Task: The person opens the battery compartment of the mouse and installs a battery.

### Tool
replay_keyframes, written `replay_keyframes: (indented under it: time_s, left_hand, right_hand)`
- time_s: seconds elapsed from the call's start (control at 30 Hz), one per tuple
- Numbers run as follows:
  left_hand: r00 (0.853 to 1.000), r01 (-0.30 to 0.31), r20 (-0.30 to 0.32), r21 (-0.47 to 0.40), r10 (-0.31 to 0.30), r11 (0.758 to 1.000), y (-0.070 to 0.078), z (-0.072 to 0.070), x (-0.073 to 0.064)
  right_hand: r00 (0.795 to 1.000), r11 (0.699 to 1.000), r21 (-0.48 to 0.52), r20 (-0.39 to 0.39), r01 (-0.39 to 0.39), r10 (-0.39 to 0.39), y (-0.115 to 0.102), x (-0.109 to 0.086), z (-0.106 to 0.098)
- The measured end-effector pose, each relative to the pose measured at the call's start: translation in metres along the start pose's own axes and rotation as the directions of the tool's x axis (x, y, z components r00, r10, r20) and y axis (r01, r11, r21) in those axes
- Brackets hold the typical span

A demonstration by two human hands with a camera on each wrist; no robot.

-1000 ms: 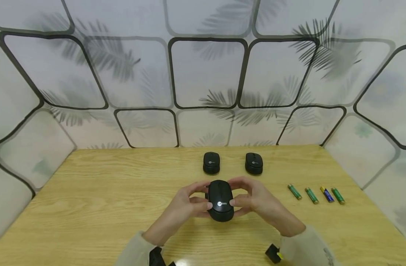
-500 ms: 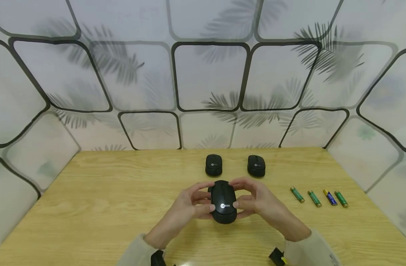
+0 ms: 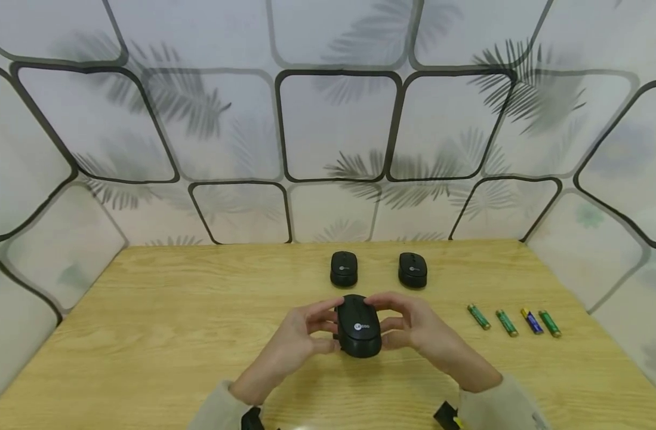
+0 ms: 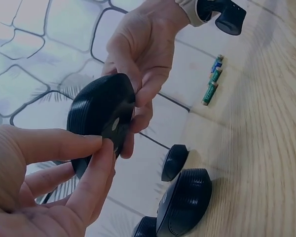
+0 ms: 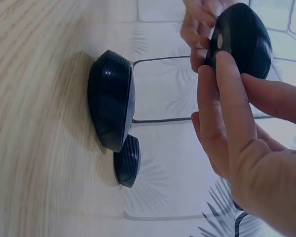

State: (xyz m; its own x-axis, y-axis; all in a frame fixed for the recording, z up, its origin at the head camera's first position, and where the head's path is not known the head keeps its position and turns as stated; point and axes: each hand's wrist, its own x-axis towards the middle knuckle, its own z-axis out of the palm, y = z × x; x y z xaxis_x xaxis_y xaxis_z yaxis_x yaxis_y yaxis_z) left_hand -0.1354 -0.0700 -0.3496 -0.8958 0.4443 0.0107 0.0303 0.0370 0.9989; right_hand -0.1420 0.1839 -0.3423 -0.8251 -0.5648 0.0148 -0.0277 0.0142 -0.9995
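Observation:
A black computer mouse [image 3: 358, 326] with a pale logo is held up above the table, its buttons pointing away from the body. My left hand [image 3: 299, 339] pinches its left side between thumb and fingers. From the other side my right hand [image 3: 420, 331] grips it, forefinger near the far end of its top. A light round spot [image 5: 220, 41] shows on its underside in the right wrist view. Standing on the table just under the hands is another black mouse [image 4: 185, 202], mostly hidden behind the held one in the head view.
Two more black mice, a left one [image 3: 344, 269] and a right one [image 3: 412, 270], stand farther back on the wooden table [image 3: 172, 316]. At the right lie several small batteries: green ones [image 3: 507, 323] and a blue-and-yellow one [image 3: 532, 321]. A patterned fabric wall [image 3: 333, 125] encloses the back and sides.
The held mouse has tilted, so more of its near edge shows. Both thumbs have slid off its top, down to its sides. The mice and batteries on the table have stayed put.

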Motion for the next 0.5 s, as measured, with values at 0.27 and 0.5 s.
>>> replay_keyframes:
  time_s: [0.27, 0.5]
  left_hand:
    - [0.998, 0.003, -0.064, 0.057, 0.001, 0.998, -0.0026, 0.0041, -0.0019]
    - [0.998, 0.042, -0.044, 0.109, -0.037, 0.993, 0.0019, 0.0043, -0.0018]
  right_hand:
    - [1.000, 0.998, -0.052, -0.001, -0.022, 0.022, 0.0002, 0.0017, 0.0048]
    - [0.998, 0.985, -0.161, 0.008, -0.065, 0.067, -0.0023, 0.0030, 0.0070]
